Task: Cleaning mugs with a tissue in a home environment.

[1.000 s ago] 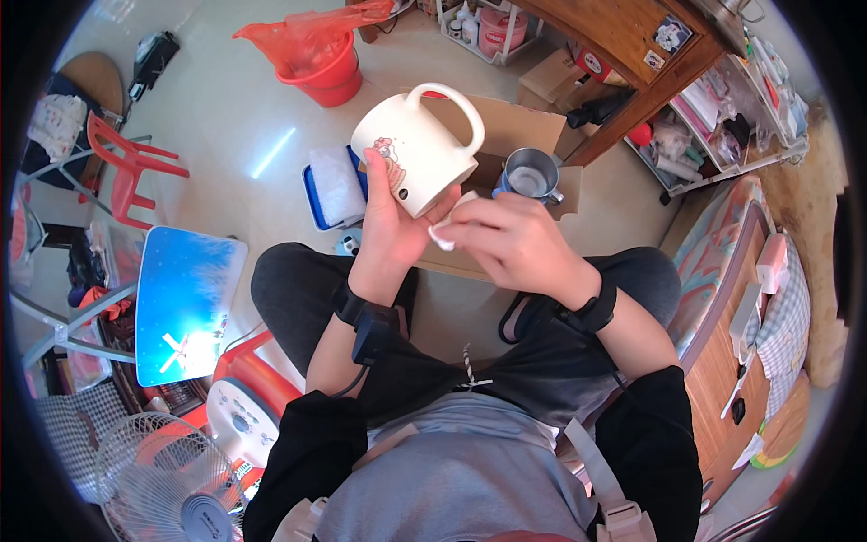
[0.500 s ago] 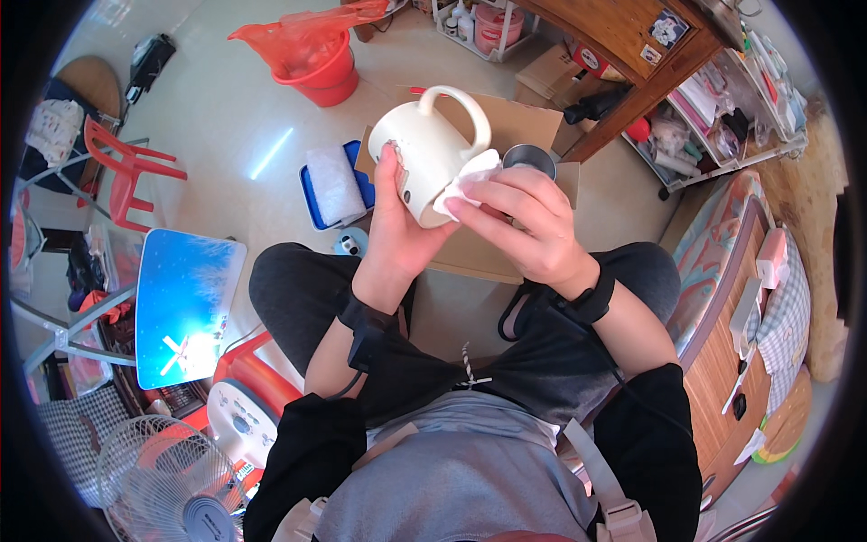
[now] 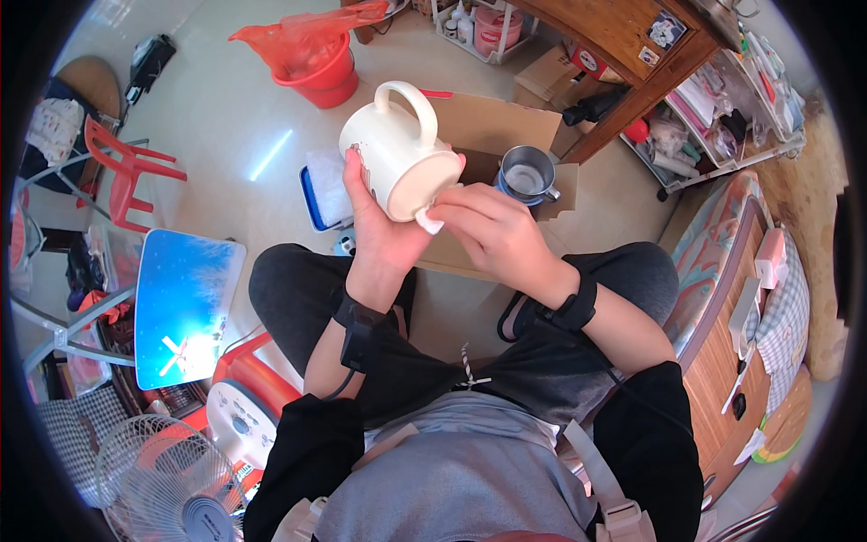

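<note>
A cream-white mug (image 3: 372,135) lies tilted in my left hand (image 3: 386,242), its handle up and its base turned toward me. The fingers of that hand wrap round the mug from below, with the thumb along its side. My right hand (image 3: 492,233) pinches a small white wipe (image 3: 430,222) against the lower rim of the mug's base; most of the wipe is hidden by the fingers. Just past my right hand, a metal cup (image 3: 527,172) stands in an open cardboard box (image 3: 488,125).
A red bucket (image 3: 327,83) with a red plastic bag stands far left of the box. Beside the box is a blue tray (image 3: 312,200) with bubble wrap. A fan (image 3: 172,474) and a blue board (image 3: 188,312) are at my left, a wooden cabinet (image 3: 722,397) at my right.
The mug has moved left and turned so its base shows more. My right hand has shifted left and down along the base with the wipe, uncovering the metal cup.
</note>
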### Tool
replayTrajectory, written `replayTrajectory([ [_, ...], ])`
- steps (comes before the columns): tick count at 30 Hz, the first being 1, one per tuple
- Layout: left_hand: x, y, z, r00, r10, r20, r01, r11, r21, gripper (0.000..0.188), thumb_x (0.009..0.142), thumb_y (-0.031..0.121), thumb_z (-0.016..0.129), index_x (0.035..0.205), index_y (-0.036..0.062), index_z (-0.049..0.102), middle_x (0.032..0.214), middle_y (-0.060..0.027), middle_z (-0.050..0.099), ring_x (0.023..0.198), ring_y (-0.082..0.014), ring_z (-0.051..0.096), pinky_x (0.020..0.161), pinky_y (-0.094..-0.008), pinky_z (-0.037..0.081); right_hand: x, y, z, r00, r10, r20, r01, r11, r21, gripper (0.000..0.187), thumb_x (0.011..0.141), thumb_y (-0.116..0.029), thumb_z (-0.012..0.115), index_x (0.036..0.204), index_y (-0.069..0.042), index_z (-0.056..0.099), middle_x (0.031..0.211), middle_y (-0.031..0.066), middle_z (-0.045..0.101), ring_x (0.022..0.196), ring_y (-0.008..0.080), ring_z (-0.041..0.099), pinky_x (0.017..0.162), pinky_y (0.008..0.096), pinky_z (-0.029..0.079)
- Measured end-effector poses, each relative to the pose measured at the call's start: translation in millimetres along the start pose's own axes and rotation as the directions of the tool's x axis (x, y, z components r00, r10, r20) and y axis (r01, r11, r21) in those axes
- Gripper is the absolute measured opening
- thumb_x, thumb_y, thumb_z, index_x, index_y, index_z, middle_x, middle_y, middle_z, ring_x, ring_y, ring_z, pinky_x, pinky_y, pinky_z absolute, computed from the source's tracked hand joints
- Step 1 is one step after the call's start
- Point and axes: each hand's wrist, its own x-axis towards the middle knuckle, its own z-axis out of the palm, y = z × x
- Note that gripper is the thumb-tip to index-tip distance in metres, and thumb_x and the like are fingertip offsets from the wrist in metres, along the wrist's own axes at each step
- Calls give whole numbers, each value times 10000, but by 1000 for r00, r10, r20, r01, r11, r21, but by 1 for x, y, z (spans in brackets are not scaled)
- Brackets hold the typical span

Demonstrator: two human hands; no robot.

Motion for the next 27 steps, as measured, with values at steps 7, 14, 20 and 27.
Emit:
replayTrajectory([
  [7,-1,-6,6,997,-22,-70,16,996,-87,765,794,674,413,1312,113,377,1231,-167,476,1178,-344,412,1012,-495,296,13,-7,-14,980,66,-186,-54,996,69,243,720,73,624,943,-15,585,934,115,575,774,243,600,652,281,509],
  [14,-5,-24,13,999,-19,-34,18,1000,-17,716,811,676,374,1329,181,359,1284,-79,458,1182,-270,432,1009,-514,284,12,-4,-8,930,182,-318,-158,982,101,246,743,94,614,964,-7,571,931,102,566,712,170,591,553,237,492],
  [20,-2,-28,8,998,-30,-54,30,1000,2,719,805,670,414,1311,160,371,1278,-61,456,1172,-243,438,1010,-435,317,9,-10,-6,962,-3,-272,1,1000,-5,260,698,61,657,937,-25,602,948,107,569,791,237,612,675,299,514],
  [27,0,-22,3,991,-49,-124,55,998,40,777,818,690,331,1278,67,399,1120,-152,543,1051,-326,523,924,-482,405,7,-9,-5,998,-67,4,67,996,51,319,626,54,646,927,-49,622,939,88,591,819,262,600,712,325,503],
])
